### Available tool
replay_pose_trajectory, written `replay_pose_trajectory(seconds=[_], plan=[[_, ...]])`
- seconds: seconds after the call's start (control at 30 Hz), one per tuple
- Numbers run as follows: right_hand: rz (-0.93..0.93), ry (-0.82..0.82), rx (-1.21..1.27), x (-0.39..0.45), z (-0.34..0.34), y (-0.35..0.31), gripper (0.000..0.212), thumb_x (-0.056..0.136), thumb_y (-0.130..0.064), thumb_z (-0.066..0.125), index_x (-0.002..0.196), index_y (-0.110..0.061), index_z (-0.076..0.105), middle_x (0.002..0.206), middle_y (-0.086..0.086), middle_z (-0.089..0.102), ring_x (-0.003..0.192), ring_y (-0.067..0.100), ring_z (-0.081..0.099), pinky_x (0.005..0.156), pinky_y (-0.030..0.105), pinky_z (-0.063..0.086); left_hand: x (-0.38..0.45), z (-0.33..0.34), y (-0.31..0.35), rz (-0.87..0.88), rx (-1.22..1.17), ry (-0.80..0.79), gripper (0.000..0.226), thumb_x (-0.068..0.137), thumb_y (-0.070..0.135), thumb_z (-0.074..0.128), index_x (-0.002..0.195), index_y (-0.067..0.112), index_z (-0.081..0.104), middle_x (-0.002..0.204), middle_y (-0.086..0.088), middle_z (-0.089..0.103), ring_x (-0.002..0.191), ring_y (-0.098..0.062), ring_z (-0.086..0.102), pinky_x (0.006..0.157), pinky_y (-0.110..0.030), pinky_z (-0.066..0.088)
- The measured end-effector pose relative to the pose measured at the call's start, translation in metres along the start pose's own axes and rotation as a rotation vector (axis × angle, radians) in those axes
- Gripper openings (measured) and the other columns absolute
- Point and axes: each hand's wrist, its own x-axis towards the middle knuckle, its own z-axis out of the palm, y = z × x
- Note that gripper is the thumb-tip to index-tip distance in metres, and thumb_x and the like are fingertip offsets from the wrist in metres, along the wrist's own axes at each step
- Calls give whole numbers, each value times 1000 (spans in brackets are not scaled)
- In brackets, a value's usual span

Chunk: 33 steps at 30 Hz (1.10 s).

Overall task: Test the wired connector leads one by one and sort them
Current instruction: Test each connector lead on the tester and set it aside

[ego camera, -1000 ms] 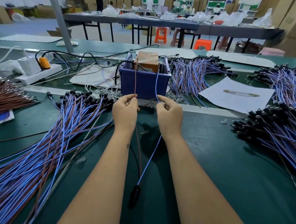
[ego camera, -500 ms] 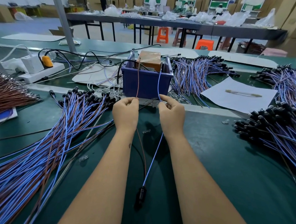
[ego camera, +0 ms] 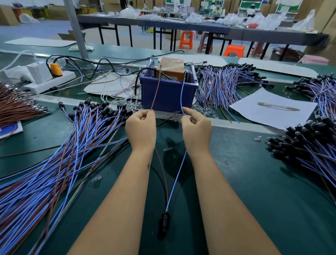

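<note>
Brown wire (ego camera: 156, 94) is pinched in the left hand (ego camera: 141, 129) and blue wire (ego camera: 182, 93) in the right hand (ego camera: 196, 131), both rising to the brown box (ego camera: 171, 67) inside the blue bin (ego camera: 167, 93) just beyond the hands. The two thin wires run back between the forearms and join at a black plug (ego camera: 164, 222) lying on the green desk (ego camera: 256, 187). A heap of blue and brown leads (ego camera: 47, 170) spreads to the left, more bundles (ego camera: 315, 147) lie to the right near a white paper (ego camera: 268, 110), and a power strip (ego camera: 48, 81) sits far left.
</note>
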Motion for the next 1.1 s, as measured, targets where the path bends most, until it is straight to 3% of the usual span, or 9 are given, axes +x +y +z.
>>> replay_pose_trajectory(seconds=[0.2,0.5,0.63,0.77,1.1], plan=[[1,-3,5,0,0,-1,29,90,-3,54,112,-11,71,41,-20,44,41,3,37,45,9,30,3,0,0,-26,-8,7,20,86,15,55,70,12,67,36,14,39,37,-7,30,39,-15,26],[3,-6,-3,-1,-1,-3,29,89,-3,54,112,-11,71,42,-20,46,42,2,39,46,8,31,5,-1,1,-60,-72,94,16,87,16,58,84,9,71,42,16,44,36,-4,33,42,-15,29],[15,-9,12,-1,-1,-3,30,89,-4,55,113,-11,71,52,-15,51,44,2,38,47,11,32,5,-1,1,-66,-78,95,17,88,17,58,87,9,72,50,14,47,40,-3,35,46,-19,31],[8,-13,9,-1,-1,-2,29,90,-4,55,112,-11,71,43,-20,47,42,3,38,45,10,31,5,-1,0,-62,-77,88,17,88,17,58,87,5,71,48,14,45,40,-4,35,44,-17,30],[-10,-26,-13,-1,0,-3,30,89,-2,54,112,-12,71,42,-20,44,44,2,38,49,11,30,5,-1,1,-43,-46,78,16,89,19,59,82,9,69,46,15,44,37,-3,35,42,-13,29]])
